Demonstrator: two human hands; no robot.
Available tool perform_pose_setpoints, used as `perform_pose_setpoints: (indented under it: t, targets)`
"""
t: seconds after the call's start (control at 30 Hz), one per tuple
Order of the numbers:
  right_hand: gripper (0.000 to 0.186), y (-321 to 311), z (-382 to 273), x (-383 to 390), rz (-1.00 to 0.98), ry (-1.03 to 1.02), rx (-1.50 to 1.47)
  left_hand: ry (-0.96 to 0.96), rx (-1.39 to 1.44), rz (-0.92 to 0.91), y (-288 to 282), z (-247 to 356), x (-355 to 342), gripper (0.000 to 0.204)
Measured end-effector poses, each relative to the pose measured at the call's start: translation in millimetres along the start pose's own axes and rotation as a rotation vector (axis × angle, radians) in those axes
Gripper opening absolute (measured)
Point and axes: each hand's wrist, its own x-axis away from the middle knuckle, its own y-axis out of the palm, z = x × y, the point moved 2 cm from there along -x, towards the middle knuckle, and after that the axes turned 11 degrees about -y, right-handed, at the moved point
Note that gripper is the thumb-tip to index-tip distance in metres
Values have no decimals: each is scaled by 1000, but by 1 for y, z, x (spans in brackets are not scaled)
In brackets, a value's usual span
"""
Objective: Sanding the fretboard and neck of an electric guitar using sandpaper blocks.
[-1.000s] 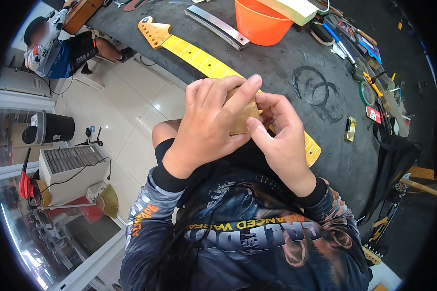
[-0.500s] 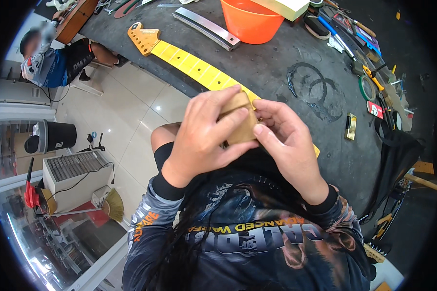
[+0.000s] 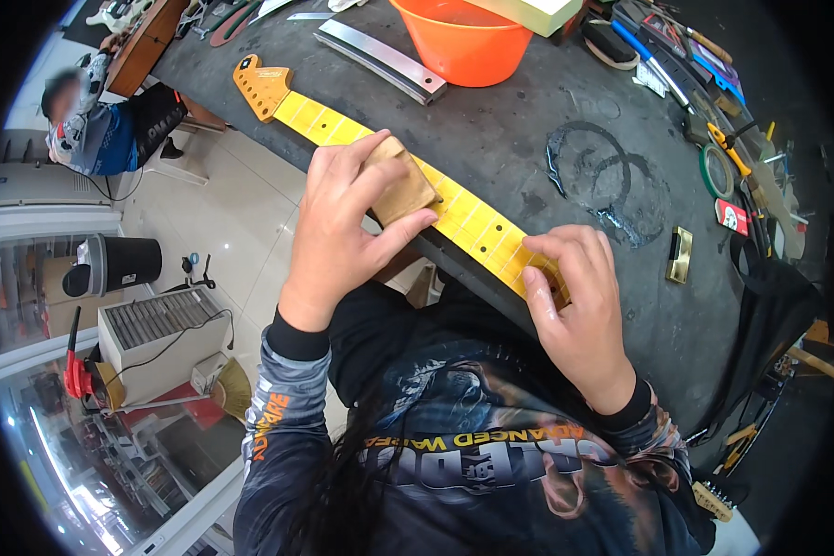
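Gripped in left hand (image 3: 335, 218): tan, squarish wooden block (image 3: 406, 193), over long yellow wooden guitar neck (image 3: 477, 227) on dark grey bench (image 3: 482, 130), grasped near one end by right hand (image 3: 579, 289); possible scratches from uneven block pressure.

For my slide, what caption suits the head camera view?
At a dark workbench, the left hand holds a wooden block over a yellow guitar neck; the right hand touches the neck's end.
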Motion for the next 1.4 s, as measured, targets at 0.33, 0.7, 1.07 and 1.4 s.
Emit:
perform_pose_setpoints:
  t: [0.33, 0.7, 1.07, 1.4]
  targets:
    - [33, -1, 1, 2, -16, -2, -6, -70, -159, 108, 7, -7, -4, 41]
    - [35, -1, 0, -1, -24, -3, -10, -123, -192, 310, 8, -40, -25, 33]
    - [36, 2, -1, 1, -27, -15, 21, -159, -204, 329, 8, -49, -21, 30]
    - [37, 3, -2, 1, -28, -22, 36, -129, -184, 315, 8, -48, -25, 34]
